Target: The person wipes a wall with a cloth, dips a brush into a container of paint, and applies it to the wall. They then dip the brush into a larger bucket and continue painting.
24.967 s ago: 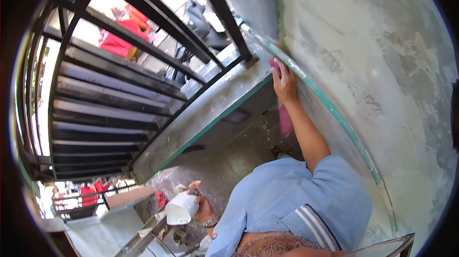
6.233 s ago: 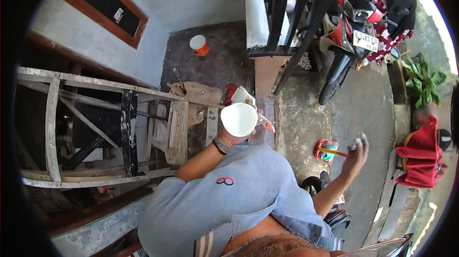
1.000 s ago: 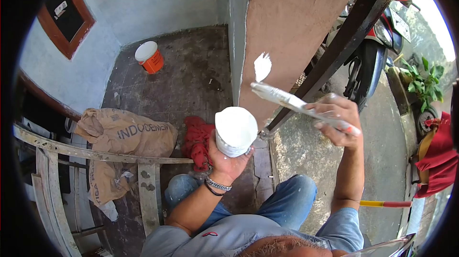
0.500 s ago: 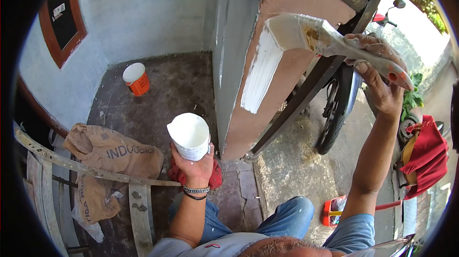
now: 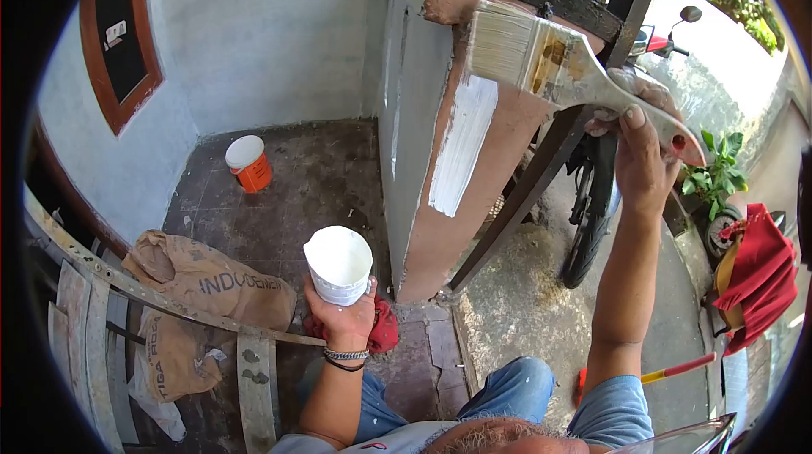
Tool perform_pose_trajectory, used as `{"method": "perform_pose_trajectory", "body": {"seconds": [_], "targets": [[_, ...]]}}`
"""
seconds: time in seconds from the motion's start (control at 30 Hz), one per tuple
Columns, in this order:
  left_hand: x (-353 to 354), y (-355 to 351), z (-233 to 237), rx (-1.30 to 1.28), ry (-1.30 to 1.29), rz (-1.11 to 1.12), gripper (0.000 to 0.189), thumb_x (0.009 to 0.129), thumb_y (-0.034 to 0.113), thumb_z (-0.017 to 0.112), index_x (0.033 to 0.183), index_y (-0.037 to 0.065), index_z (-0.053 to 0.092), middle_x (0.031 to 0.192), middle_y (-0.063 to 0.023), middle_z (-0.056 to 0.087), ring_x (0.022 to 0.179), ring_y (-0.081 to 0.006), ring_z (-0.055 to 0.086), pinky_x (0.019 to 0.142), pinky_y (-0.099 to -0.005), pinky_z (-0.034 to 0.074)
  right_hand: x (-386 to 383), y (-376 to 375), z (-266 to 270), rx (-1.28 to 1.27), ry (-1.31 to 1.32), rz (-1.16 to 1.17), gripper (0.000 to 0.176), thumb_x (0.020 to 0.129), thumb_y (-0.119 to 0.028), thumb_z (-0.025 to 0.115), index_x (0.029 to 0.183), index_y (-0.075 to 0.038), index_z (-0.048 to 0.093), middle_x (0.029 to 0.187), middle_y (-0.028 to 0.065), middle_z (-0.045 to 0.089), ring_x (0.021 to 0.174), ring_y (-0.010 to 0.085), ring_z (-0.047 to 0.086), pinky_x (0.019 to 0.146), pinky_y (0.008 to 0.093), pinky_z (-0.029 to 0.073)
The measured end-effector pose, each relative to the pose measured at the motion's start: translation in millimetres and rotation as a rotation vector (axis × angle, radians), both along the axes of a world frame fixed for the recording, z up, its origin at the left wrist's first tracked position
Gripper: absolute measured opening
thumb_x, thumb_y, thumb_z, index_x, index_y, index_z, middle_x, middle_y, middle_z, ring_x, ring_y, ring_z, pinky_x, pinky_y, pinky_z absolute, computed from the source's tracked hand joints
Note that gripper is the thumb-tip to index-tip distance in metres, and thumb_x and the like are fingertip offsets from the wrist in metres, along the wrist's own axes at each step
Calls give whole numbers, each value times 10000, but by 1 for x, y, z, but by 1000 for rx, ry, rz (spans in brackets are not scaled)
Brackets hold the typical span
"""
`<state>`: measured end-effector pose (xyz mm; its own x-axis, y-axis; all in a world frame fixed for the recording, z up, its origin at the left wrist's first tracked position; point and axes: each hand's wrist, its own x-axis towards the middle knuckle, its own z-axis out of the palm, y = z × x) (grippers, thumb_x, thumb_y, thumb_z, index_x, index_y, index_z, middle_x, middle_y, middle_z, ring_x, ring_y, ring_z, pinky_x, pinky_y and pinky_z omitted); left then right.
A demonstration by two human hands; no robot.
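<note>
My left hand (image 5: 345, 319) is wrapped round the lower part of a white cup (image 5: 338, 264) with white paint inside. My right hand (image 5: 644, 137) grips the handle of a wide paintbrush (image 5: 575, 65), raised at the upper right. The pale bristles lie against the top of a salmon-coloured pillar face (image 5: 486, 145), near its left edge. Below them runs a wet white paint stripe (image 5: 463, 141). Whether the bristle tips press on the surface is hard to tell.
An orange and white bucket (image 5: 251, 168) stands on the dark floor. Paper cement bags (image 5: 211, 281) lie behind a curved metal rail (image 5: 194, 316) at left. Dark bars (image 5: 524, 192) slope beside the pillar. A motorcycle wheel (image 5: 589, 226) and red cloth (image 5: 761, 276) are at right.
My right hand has shifted slightly left and down in the view, and the brush has turned so its bristles show broadside. The cup and my left hand sit a little lower as the view moved.
</note>
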<state>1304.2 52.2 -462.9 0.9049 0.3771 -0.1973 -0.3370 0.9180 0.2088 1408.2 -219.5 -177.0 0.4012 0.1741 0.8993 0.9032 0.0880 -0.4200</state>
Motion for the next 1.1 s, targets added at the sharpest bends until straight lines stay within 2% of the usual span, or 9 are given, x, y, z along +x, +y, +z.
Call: {"method": "perform_pose_trajectory", "body": {"seconds": [0.1, 0.23, 0.37, 0.43, 0.53, 0.63, 0.77, 1.03, 1.1], "targets": [[1, -3, 1, -9, 2, -6, 549, 901, 614, 408, 1244, 208, 546, 1178, -36, 603, 980, -254, 597, 691, -419, 508, 2, 16, -27, 172, 120, 165, 327, 922, -102, 557, 1195, 51, 462, 1168, 260, 587, 879, 270, 678, 718, 388, 604], [3, -7, -2, 15, -39, -31, 567, 900, 621, 410, 1246, 195, 551, 1150, -48, 617, 955, -263, 609, 686, -406, 511, 7, 47, -40, 287, 127, 118, 308, 900, -179, 626, 1102, 46, 569, 1110, 183, 642, 922, 201, 650, 815, 323, 543], [1, -12, 8, 16, 21, -12, 578, 888, 612, 435, 1219, 162, 583, 1085, -60, 650, 908, -274, 634, 680, -359, 513, 15, 54, -37, 236, 180, 45, 325, 915, -194, 622, 1124, 49, 568, 1071, 172, 646, 895, 193, 651, 784, 324, 549], [1, -9, 4, 10, 26, 4, 576, 889, 609, 436, 1220, 161, 583, 1091, -60, 649, 918, -276, 634, 696, -361, 515, 18, 54, -37, 284, 194, 129, 342, 923, -194, 611, 1145, 59, 549, 1053, 180, 644, 863, 208, 667, 724, 332, 575], [2, 0, -6, 16, -44, -37, 544, 906, 611, 404, 1242, 210, 549, 1162, -37, 610, 969, -259, 602, 698, -428, 507, 26, 48, -48, 373, 181, 178, 359, 927, -183, 596, 1179, 64, 524, 1045, 184, 643, 854, 220, 679, 694, 336, 592], [2, 0, -6, 0, -24, -15, 537, 904, 606, 409, 1237, 210, 553, 1154, -37, 616, 970, -258, 606, 701, -427, 509, 19, 56, -50, 366, 190, 244, 332, 934, -165, 577, 1165, 68, 526, 1050, 190, 642, 841, 218, 682, 692, 337, 594], [2, 0, -6, 13, -4, -29, 539, 904, 607, 404, 1240, 212, 552, 1167, -33, 610, 978, -258, 602, 702, -428, 507, 17, 80, -42, 350, 220, 198, 332, 927, -164, 580, 1155, 71, 528, 1005, 186, 654, 811, 223, 687, 695, 335, 598], [0, -2, -3, 37, 41, -11, 545, 903, 616, 384, 1243, 223, 548, 1185, -26, 599, 1000, -255, 578, 713, -423, 464, 23, 74, -64, 548, 215, 284, 322, 925, -156, 571, 1155, 64, 517, 1023, 192, 650, 816, 222, 693, 672, 340, 606], [1, 0, -7, 57, 33, -17, 549, 900, 621, 389, 1243, 224, 548, 1183, -26, 599, 1001, -254, 576, 725, -425, 461, 18, 81, -61, 457, 229, 329, 329, 923, -152, 575, 1158, 70, 512, 1014, 197, 640, 813, 228, 685, 680, 350, 604]]}}
